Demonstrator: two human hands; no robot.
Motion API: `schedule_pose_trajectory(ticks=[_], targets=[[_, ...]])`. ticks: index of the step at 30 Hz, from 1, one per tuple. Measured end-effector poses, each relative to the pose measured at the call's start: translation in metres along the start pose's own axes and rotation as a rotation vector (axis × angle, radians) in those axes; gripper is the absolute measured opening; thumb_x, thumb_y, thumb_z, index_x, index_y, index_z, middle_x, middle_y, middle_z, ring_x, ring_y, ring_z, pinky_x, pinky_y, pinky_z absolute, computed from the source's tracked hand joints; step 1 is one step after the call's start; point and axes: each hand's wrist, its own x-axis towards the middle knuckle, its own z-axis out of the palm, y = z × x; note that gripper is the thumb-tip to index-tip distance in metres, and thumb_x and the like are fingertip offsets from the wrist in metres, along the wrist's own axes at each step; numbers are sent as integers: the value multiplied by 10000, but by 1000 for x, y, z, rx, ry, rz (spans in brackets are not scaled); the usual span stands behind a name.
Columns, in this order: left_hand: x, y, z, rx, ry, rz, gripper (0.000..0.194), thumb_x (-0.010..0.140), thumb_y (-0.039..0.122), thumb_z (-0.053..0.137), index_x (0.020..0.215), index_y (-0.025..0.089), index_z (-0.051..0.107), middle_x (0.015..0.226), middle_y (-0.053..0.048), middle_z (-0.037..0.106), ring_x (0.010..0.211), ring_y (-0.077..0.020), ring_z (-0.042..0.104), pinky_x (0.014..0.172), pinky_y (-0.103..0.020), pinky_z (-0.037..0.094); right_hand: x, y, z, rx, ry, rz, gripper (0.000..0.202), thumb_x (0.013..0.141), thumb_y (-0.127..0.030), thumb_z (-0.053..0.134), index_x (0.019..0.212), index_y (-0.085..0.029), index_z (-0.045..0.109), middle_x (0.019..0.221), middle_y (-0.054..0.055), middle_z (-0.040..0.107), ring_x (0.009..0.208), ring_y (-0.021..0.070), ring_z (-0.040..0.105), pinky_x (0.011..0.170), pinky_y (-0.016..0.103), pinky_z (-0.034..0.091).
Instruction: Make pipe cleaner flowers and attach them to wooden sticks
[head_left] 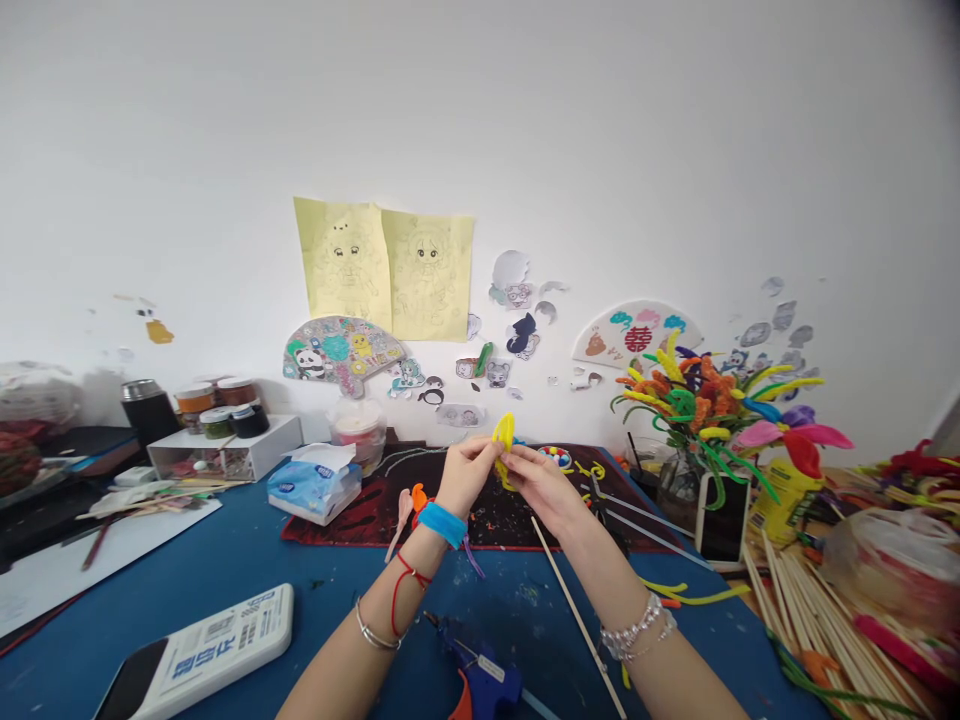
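Both hands meet above the dark red mat (337,515), holding a looped yellow pipe cleaner (505,430) upright between them. My left hand (466,475) pinches it at its left side with thumb and forefinger. From the right, my right hand (541,485) grips its lower part, and the fingers hide some of the loop. Under my forearms lie a blue glue gun (484,675) and a thin wooden stick (574,610). Beside my left wrist is an orange pipe-cleaner piece (418,497).
A vase of pipe-cleaner flowers (682,470) stands at right, near a phone (722,518) and a bundle of wooden sticks (832,620). At left are a tissue pack (315,487), a white power bank (202,655) and a white box (255,450) bearing jars. Clear glue sticks (645,525) lie right of my hands.
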Motion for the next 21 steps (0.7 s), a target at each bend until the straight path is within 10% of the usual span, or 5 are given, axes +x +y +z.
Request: schedule_pose_trajectory(ticks=[21], targets=[[3,-5,-7,48,-4,-56,253,675,378,654,752,146,719,721,-38,636,678,-137,525,630,-247,405,-4,-13,-4,-186,55,33,287,572,-301,760,814,-160,698,826,29,646,739,121,579,750,299,490]])
